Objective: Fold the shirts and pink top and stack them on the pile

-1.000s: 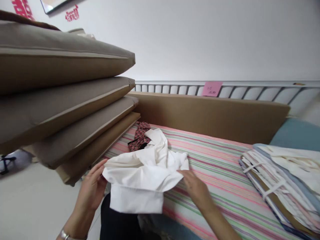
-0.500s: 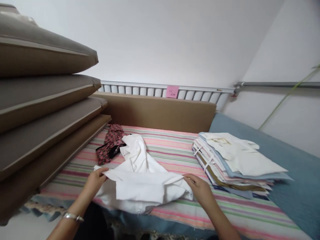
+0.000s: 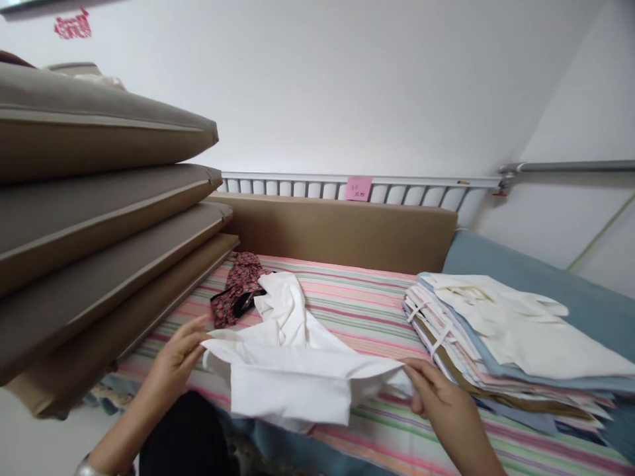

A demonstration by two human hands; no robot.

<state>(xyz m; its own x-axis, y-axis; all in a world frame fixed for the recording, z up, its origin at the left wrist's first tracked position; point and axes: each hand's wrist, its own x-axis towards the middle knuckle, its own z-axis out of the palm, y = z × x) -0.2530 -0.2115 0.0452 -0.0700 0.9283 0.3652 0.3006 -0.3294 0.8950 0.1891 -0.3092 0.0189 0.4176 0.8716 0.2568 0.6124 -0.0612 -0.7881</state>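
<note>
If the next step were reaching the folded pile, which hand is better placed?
Probably the right hand: it pinches the white cloth on the side near the folded pile. The left hand is at the cloth's opposite side, nearer the flowered fabric.

White cloth [image 3: 292, 390], striped pink-green-white sheet [image 3: 360, 304], pink floral fabric [image 3: 243, 281], grey-and-brown cushions [image 3: 99, 142], pink note [image 3: 358, 188]
</note>
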